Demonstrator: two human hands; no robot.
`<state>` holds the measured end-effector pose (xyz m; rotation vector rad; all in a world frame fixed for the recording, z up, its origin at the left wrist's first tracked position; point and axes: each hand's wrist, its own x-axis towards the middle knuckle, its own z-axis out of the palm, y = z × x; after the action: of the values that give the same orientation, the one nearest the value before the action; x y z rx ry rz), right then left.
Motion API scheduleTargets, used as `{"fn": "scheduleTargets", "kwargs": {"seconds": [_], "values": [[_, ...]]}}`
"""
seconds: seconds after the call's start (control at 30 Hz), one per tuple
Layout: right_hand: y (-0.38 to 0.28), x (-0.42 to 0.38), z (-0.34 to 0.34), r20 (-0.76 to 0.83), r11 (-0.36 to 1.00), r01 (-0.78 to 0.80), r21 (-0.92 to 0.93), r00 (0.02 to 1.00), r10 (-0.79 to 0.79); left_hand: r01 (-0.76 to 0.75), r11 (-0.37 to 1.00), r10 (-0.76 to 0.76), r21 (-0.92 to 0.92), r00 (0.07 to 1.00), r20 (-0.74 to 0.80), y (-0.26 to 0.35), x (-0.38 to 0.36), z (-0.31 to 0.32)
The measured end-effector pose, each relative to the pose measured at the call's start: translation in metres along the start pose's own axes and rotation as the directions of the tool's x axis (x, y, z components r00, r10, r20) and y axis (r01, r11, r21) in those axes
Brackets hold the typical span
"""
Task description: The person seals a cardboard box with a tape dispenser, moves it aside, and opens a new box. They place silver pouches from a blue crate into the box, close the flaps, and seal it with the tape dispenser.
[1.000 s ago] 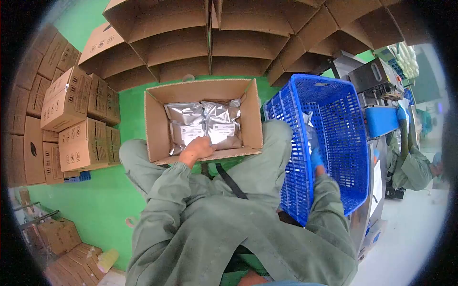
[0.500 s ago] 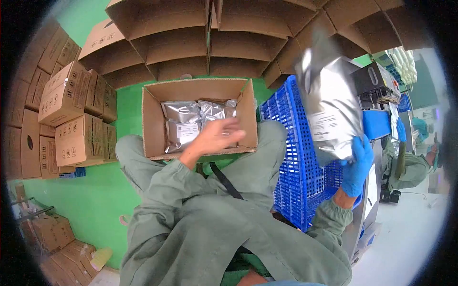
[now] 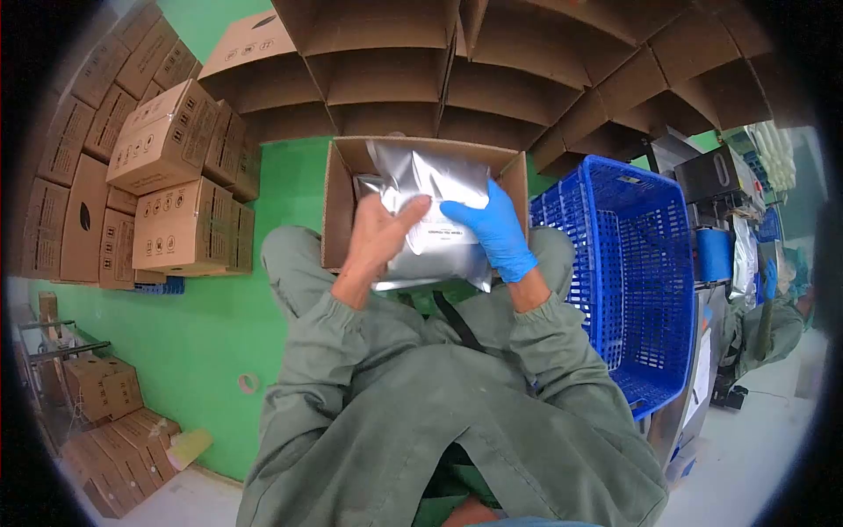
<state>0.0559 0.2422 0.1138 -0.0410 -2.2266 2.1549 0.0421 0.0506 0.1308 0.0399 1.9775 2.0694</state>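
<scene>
So both hands are on the same thing here: a shiny silver pouch (image 3: 443, 176), gripped from either side. The left hand (image 3: 382, 230) is bare and has the left side, thumb laid over the top face. The right hand (image 3: 499, 230) wears a blue glove and clamps the right side, its thumb pointing in toward the other one — the two thumbs are close but not touching. There's a white label (image 3: 439, 232) with print on it between the hands, too small to read from here.

The pouch is up over an open carton (image 3: 337, 215) that sits between the person's knees, and it covers most of the opening. A bit more silver peeks out by the left hand, inside the box, but I can't tell how many bags are in there. Same for the silver part nearest the lap; can't tell if it's this pouch or another one.

Just past the right knee stands a tall blue plastic basket (image 3: 594, 228). Further right there's a dark machine (image 3: 707, 176) and a co-worker in a green sleeve (image 3: 766, 327). Over on the left, printed boxes (image 3: 180, 224) are stacked up, and straight ahead there's a whole wall of open cardboard boxes (image 3: 382, 75). A roll of tape (image 3: 248, 383) lies on the green floor (image 3: 206, 351).
</scene>
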Motion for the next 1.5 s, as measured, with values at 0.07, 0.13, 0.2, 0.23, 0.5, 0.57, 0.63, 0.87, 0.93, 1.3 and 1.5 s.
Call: {"fn": "scheduleTargets", "kwargs": {"seconds": [0.07,0.13,0.2,0.23,0.5,0.57,0.63,0.87,0.93,1.3,1.5], "values": [[-0.036,0.0,0.02,-0.061,0.981,0.09,0.173,0.995,-0.08,-0.275,0.951,0.283,0.14,0.958,-0.039,0.02,-0.004,-0.01],[-0.036,0.011,0.035,-0.148,0.962,0.178,0.209,0.978,-0.149,-0.312,0.934,0.332,0.174,0.938,-0.101,0.019,0.01,-0.024],[-0.01,0.021,0.049,-0.239,0.966,0.258,0.015,0.939,-0.247,-0.365,0.909,0.398,0.202,0.903,-0.16,-0.009,0.032,-0.037],[0.013,0.024,0.055,-0.263,0.964,0.259,-0.066,0.927,-0.267,-0.366,0.907,0.4,0.207,0.903,-0.155,-0.026,0.035,-0.042],[0.067,0.007,0.045,0.342,0.504,0.044,-0.862,0.785,0.516,0.203,0.144,-0.394,0.969,0.91,-0.132,-0.119,0.053,-0.057],[0.029,-0.004,0.009,0.145,0.877,-0.141,-0.46,0.962,0.231,0.266,0.16,-0.347,0.951,0.917,-0.198,-0.093,0.055,-0.051],[0.015,-0.017,-0.068,-0.285,0.963,-0.008,-0.27,0.956,-0.072,0.237,0.14,-0.334,0.961,0.925,-0.18,-0.114,0.059,-0.061],[-0.044,-0.178,-0.44,-0.934,0.96,-0.268,-0.075,-0.318,-0.162,0.082,0.296,-0.418,0.952,0.907,0.052,-0.121,0.049,-0.073],[-0.023,-0.206,-0.467,-0.925,0.947,-0.02,0.32,0.207,0.317,0.104,0.433,-0.359,0.895,0.931,0.065,-0.111,0.046,-0.068],[-0.049,-0.103,-0.324,-0.55,0.769,-0.246,-0.589,0.82,-0.159,-0.109,0.779,0.07,0.618,0.994,0.087,-0.063,0.028,-0.04],[-0.198,-0.112,-0.179,-0.547,0.84,0.146,-0.522,0.698,-0.462,-0.11,0.99,0.033,0.083,0.774,0.632,0.0,0.017,0.086]]}}
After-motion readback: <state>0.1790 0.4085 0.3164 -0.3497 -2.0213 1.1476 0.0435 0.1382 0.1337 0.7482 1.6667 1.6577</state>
